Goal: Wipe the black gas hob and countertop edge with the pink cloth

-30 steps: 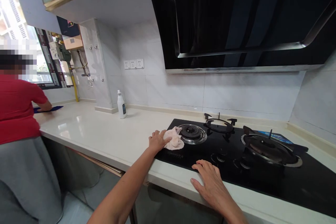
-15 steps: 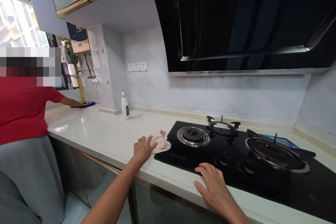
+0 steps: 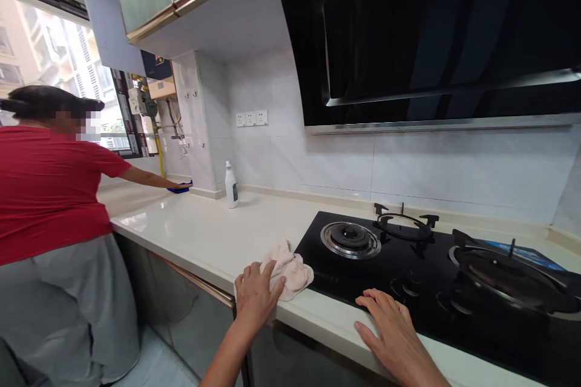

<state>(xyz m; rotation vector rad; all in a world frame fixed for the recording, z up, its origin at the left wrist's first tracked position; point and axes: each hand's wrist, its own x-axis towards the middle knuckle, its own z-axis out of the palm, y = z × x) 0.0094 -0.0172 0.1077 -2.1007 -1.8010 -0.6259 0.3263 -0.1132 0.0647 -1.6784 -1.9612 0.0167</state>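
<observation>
My left hand [image 3: 258,296] lies over a crumpled pale pink cloth [image 3: 295,269] at the counter's front edge, its fingers curled on the cloth's left side. The cloth's right part overlaps the near left corner of the black glass gas hob [image 3: 333,284]. My right hand [image 3: 390,332] is at the hob's front edge, fingers apart, with nothing in it. The left burner [image 3: 351,237] has no pan support on it. A black pan support [image 3: 403,227] stands behind it, near the wall.
A white bottle [image 3: 231,187] stands upright on the white counter [image 3: 190,227] by the wall. At the left, a person in a red shirt [image 3: 49,187] reaches over the counter with a blue cloth [image 3: 180,187]. The black range hood [image 3: 408,42] hangs above the hob.
My left hand has drawn the cloth nearer, toward the counter's front edge. My right hand stays by the hob's edge. The view has turned slightly left, and the other person's blue cloth has shifted.
</observation>
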